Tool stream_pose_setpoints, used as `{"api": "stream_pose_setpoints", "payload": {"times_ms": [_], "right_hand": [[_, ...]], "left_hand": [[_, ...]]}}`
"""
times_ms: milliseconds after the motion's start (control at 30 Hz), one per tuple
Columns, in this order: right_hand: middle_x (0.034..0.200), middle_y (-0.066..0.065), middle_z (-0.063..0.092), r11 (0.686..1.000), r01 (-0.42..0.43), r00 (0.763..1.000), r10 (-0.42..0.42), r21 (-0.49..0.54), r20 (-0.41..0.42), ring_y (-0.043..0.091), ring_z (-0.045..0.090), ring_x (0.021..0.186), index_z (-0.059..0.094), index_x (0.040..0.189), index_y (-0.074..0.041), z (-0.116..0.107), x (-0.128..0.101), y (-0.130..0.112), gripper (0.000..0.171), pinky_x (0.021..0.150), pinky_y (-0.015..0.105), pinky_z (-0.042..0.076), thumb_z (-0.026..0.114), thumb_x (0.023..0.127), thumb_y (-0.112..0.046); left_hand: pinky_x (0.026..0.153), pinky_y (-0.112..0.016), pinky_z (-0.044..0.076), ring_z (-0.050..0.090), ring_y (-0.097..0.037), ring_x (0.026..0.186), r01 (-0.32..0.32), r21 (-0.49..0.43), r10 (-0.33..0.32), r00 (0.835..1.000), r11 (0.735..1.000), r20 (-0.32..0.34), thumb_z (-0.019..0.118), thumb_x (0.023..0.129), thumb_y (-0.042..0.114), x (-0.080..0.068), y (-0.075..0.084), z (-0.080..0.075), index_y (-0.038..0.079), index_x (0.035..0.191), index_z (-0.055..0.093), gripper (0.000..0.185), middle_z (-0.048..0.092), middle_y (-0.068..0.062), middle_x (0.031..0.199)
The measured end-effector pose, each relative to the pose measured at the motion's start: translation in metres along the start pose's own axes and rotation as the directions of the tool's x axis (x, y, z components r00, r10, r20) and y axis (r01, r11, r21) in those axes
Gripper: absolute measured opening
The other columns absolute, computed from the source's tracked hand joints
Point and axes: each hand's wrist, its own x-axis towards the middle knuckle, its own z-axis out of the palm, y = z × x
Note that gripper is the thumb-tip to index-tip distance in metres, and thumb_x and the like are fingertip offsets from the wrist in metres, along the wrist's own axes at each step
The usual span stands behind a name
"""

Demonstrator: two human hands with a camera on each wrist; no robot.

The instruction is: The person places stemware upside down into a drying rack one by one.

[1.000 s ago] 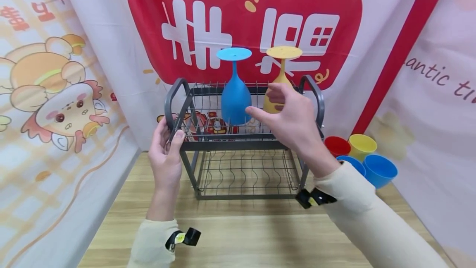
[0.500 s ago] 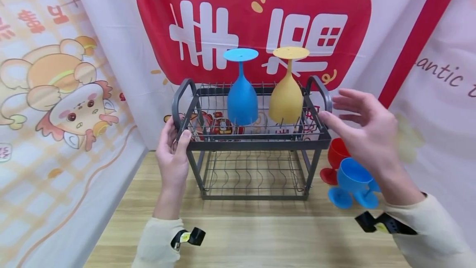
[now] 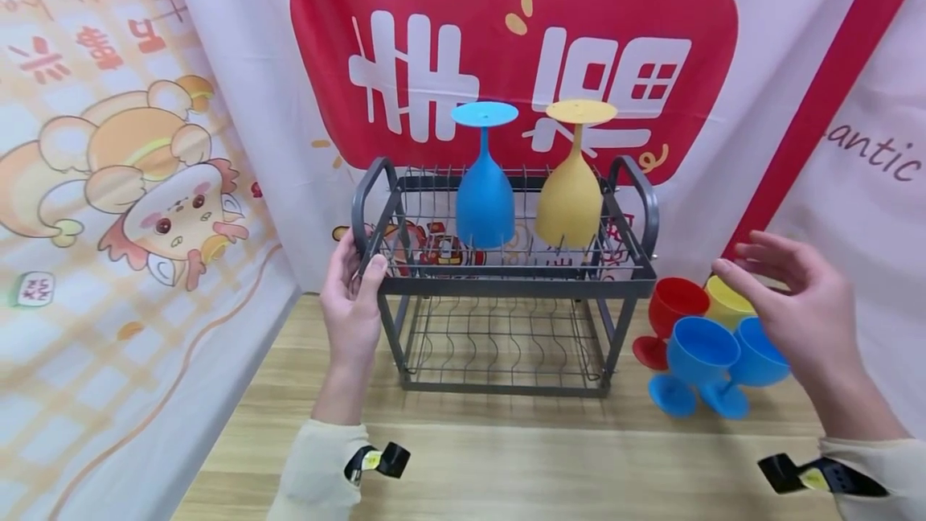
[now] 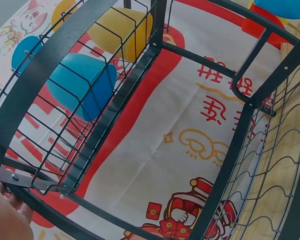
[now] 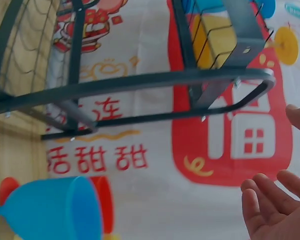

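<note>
A dark grey two-tier wire dish rack [image 3: 506, 284] stands on the wooden table. On its top tier a blue goblet [image 3: 485, 199] and a yellow goblet [image 3: 571, 201] stand upside down, side by side. My left hand [image 3: 358, 268] grips the rack's front left corner, thumb on the front rail; the left wrist view shows the blue goblet [image 4: 82, 85] through the wires. My right hand [image 3: 767, 272] hovers open, fingers spread, just above a cluster of upright goblets at the right: red [image 3: 676, 308], yellow [image 3: 723, 305], and two blue ones [image 3: 698, 352]. It touches none of them.
Printed cloth walls enclose the table on the left, back and right, close behind the rack and the goblets. The rack's lower tier [image 3: 506, 344] holds nothing. Bare wood table [image 3: 506, 465] lies in front of the rack.
My right hand has left the yellow goblet on the rack and swung right and down to above the goblet cluster. The left hand has stayed on the rack.
</note>
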Motion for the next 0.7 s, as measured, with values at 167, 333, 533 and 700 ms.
{"api": "stream_pose_setpoints", "payload": {"times_ms": [167,333,533,700], "right_hand": [[0.161,0.002,0.053,0.999,-0.034,0.999,0.034,0.001,0.022,-0.009,0.051,0.113,0.041,0.162,-0.036,0.002,-0.004,0.027,0.075,0.081,-0.003,0.045,0.076,0.096,-0.048],[0.164,-0.001,0.050,0.998,-0.064,0.998,0.065,-0.010,0.029,-0.002,0.050,0.120,0.039,0.162,-0.039,0.006,-0.008,0.050,0.077,0.081,-0.002,0.042,0.077,0.096,-0.047],[0.168,0.001,0.044,0.994,-0.106,0.994,0.106,-0.006,0.028,0.012,0.049,0.132,0.036,0.164,-0.038,0.016,-0.014,0.076,0.080,0.080,-0.004,0.041,0.077,0.096,-0.047],[0.170,0.009,0.041,0.985,-0.175,0.984,0.174,0.012,0.048,0.031,0.046,0.144,0.032,0.167,-0.034,0.027,-0.021,0.092,0.085,0.078,-0.005,0.043,0.076,0.096,-0.048]], "left_hand": [[0.113,-0.020,0.051,0.058,-0.028,0.140,0.007,0.006,-0.007,1.000,1.000,0.002,0.067,0.103,0.013,0.000,0.000,-0.001,0.017,0.154,0.053,0.053,0.063,-0.012,0.150],[0.113,-0.020,0.050,0.059,-0.025,0.140,0.013,0.014,-0.014,1.000,1.000,0.009,0.067,0.103,0.013,0.001,0.000,-0.001,0.019,0.155,0.053,0.054,0.063,-0.010,0.150],[0.113,-0.021,0.050,0.058,-0.027,0.141,0.000,0.002,0.000,1.000,1.000,0.014,0.067,0.103,0.013,0.000,0.001,0.000,0.019,0.154,0.054,0.053,0.062,-0.011,0.150],[0.114,-0.021,0.050,0.056,-0.032,0.143,-0.004,-0.003,0.004,1.000,1.000,0.017,0.067,0.103,0.012,0.000,0.001,0.000,0.018,0.154,0.054,0.053,0.062,-0.012,0.151]]}}
